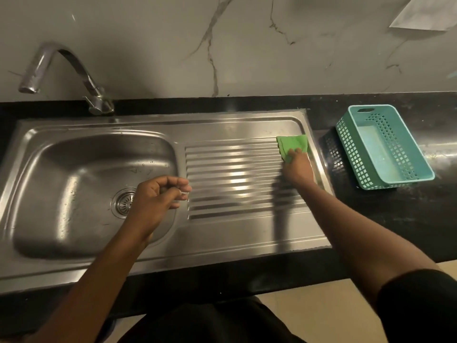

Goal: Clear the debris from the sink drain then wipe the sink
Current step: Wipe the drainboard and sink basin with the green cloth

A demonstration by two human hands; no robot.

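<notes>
Sink drain (123,203) sits in the floor of the basin (49,149) at the sink's left end, half hidden from me by the left hand (158,196). That hand hovers over the basin's right rim, fingers curled to the thumb, and I cannot tell whether it pinches debris. The right hand (298,169) presses the green cloth (291,144) flat at the drainboard's (232,169) far right corner. My worry is that any bits let slip could fall back into the strainer, or the cloth could drag grit along the ribs. The teal basket (351,149) on the tabletop (395,219) looks empty, and the basin shows only droplets.
</notes>
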